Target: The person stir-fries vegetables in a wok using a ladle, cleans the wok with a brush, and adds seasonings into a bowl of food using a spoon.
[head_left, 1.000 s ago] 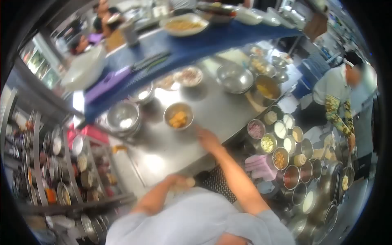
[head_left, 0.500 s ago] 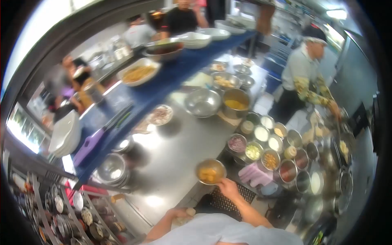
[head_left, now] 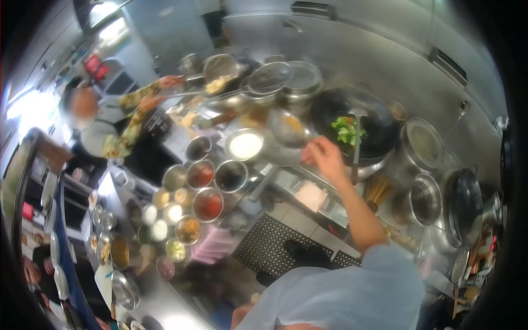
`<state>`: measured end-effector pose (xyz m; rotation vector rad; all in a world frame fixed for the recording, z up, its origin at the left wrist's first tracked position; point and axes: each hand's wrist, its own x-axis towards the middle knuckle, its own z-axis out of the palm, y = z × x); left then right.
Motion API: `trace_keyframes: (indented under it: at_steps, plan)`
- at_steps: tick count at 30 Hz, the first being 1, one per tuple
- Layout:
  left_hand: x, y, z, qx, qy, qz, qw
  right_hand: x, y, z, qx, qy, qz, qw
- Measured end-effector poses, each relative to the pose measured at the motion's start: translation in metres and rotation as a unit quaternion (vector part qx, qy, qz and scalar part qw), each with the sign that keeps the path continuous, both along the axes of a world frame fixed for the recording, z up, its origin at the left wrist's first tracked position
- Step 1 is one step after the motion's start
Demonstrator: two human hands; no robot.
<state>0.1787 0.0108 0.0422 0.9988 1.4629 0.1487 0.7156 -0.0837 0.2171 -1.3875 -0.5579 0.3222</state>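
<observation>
My right hand (head_left: 324, 157) is closed on the near rim of a metal bowl (head_left: 289, 127), which is tilted and holds orange pieces. Hand and bowl are blurred. Just right of them, a black wok (head_left: 377, 129) contains green vegetables (head_left: 345, 131) and a long-handled metal spatula (head_left: 357, 140). My left hand (head_left: 240, 314) shows only in part at the bottom edge, beside my shirt, with a small pale thing by it. Its fingers are hidden.
Left of centre stand several metal containers with red sauce (head_left: 208, 204), dark liquid and chopped food. A pink cloth (head_left: 212, 243) lies near them. A co-worker (head_left: 102, 129) at the upper left holds a pan (head_left: 221, 71). A pot (head_left: 425, 199) stands right; a perforated mat (head_left: 269, 239) covers the floor.
The view has swung right from the steel counter to the stove. My right hand took hold of the bowl of orange pieces and has carried it beside the wok. My left hand is now mostly hidden.
</observation>
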Motion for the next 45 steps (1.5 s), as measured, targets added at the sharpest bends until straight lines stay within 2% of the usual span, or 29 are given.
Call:
trace_keyframes:
  at_steps: [2,4,5,6,8,9,10,11,13,14,17,21,24,27,30,33,37,40,42,44,45]
  plan:
    - [0.019,0.011,0.012,0.012,0.010,-0.015,1.000,0.041,-0.024,0.000,0.051,0.131,-0.063,0.988]
    - [0.031,0.017,0.021,0.021,0.019,-0.027,0.999,0.077,-0.050,-0.007,0.159,0.320,-0.031,0.933]
    - [0.037,0.019,0.024,0.021,0.021,-0.032,0.999,0.092,-0.057,-0.008,0.195,0.366,-0.031,0.910]
    - [0.040,0.022,0.027,0.025,0.025,-0.035,0.999,0.104,-0.064,-0.003,0.213,0.353,-0.012,0.911]
    - [0.043,0.024,0.029,0.025,0.027,-0.040,0.999,0.108,-0.083,0.054,0.224,0.235,0.038,0.945]
    - [0.042,0.024,0.030,0.026,0.029,-0.042,0.998,0.100,-0.083,0.094,0.292,0.196,-0.032,0.935]
    - [0.041,0.025,0.031,0.027,0.030,-0.042,0.998,0.102,-0.096,0.123,0.340,0.094,0.067,0.933]
    - [0.040,0.025,0.032,0.028,0.031,-0.044,0.998,0.099,-0.102,0.159,0.363,0.048,0.005,0.931]
    - [0.041,0.026,0.032,0.025,0.029,-0.045,0.998,0.085,-0.109,0.227,0.466,-0.043,0.061,0.882]
    - [0.039,0.025,0.032,0.024,0.031,-0.044,0.998,0.117,-0.135,0.245,0.397,-0.141,0.309,0.852]
    - [0.040,0.025,0.029,0.021,0.028,-0.046,0.998,0.138,-0.170,0.334,0.411,-0.271,0.251,0.833]
    - [0.041,0.028,0.034,0.023,0.033,-0.048,0.998,0.181,-0.172,0.363,0.453,-0.277,0.093,0.843]
    - [0.046,0.032,0.038,0.027,0.040,-0.052,0.997,0.219,-0.164,0.338,0.479,-0.243,0.002,0.843]
    - [0.053,0.030,0.041,0.026,0.048,-0.049,0.997,0.243,-0.143,0.264,0.520,-0.179,-0.075,0.832]
    - [0.060,0.026,0.043,0.025,0.052,-0.046,0.997,0.250,-0.102,0.114,0.564,-0.047,-0.133,0.813]
    - [0.062,0.024,0.049,0.024,0.047,-0.049,0.997,0.319,-0.118,-0.046,0.570,0.140,-0.062,0.808]
    - [0.056,0.022,0.059,0.035,0.020,-0.073,0.997,0.369,-0.119,0.017,0.512,0.113,-0.058,0.849]
    - [0.030,0.023,0.061,0.036,-0.001,-0.127,0.991,0.383,-0.086,0.155,0.431,0.033,-0.003,0.902]
    - [0.014,0.035,0.054,0.044,-0.024,-0.185,0.981,0.366,-0.042,0.231,0.349,-0.067,0.019,0.934]
    - [0.003,0.050,0.039,0.065,-0.061,-0.203,0.975,0.324,0.026,0.276,0.254,-0.209,-0.010,0.944]
    - [-0.015,0.061,-0.025,0.080,-0.133,-0.148,0.977,0.290,0.066,0.280,0.234,-0.261,-0.020,0.936]
